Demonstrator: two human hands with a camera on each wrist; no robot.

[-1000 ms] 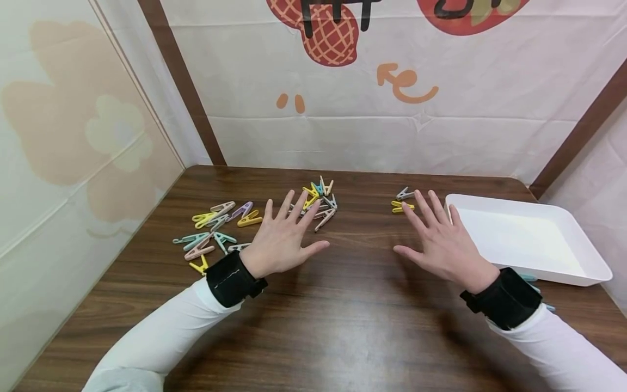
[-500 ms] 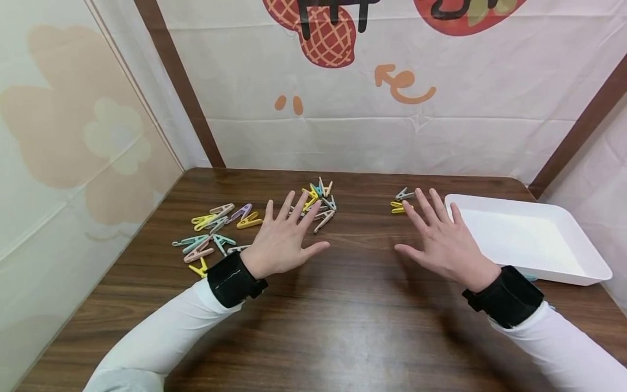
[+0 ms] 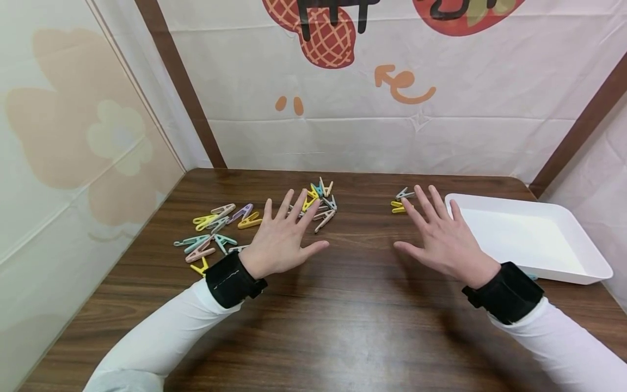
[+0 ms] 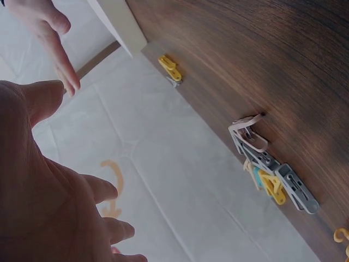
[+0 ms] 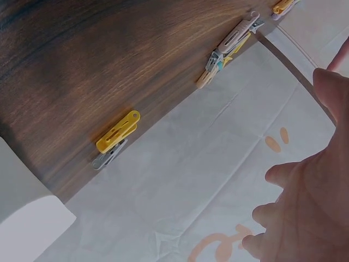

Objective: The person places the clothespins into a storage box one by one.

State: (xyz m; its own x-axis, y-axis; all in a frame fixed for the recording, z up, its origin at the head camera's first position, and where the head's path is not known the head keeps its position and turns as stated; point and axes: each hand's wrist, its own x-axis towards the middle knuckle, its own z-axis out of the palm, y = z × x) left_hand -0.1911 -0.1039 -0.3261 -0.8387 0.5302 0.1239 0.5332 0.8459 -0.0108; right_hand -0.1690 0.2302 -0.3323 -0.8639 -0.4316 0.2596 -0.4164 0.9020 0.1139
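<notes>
My left hand [image 3: 280, 239] is held over the table, palm down with fingers spread and nothing in it. Beyond its fingertips lies a small group of clothespins [image 3: 325, 215] in yellow, grey, beige and teal. A larger scatter of clothespins [image 3: 200, 248] in pastel colours lies to its left, partly hidden behind the wrist. My right hand [image 3: 443, 239] hovers likewise, fingers spread, holding nothing. Just past its fingertips are a yellow clothespin [image 5: 117, 132] and a grey clothespin [image 5: 110, 155], side by side. Both palms show bare in the wrist views.
A white tray [image 3: 526, 271] stands on the right of the brown wooden table [image 3: 343, 337], beside the right hand. Something light blue [image 3: 532, 276] peeks out by the tray's near edge, mostly hidden by the wrist. A printed cloth wall [image 3: 313, 144] closes off the back.
Both hands keep nearly the same pose and place. The head view has shifted very slightly. The light blue thing near the tray is more covered by the right wrist now.
</notes>
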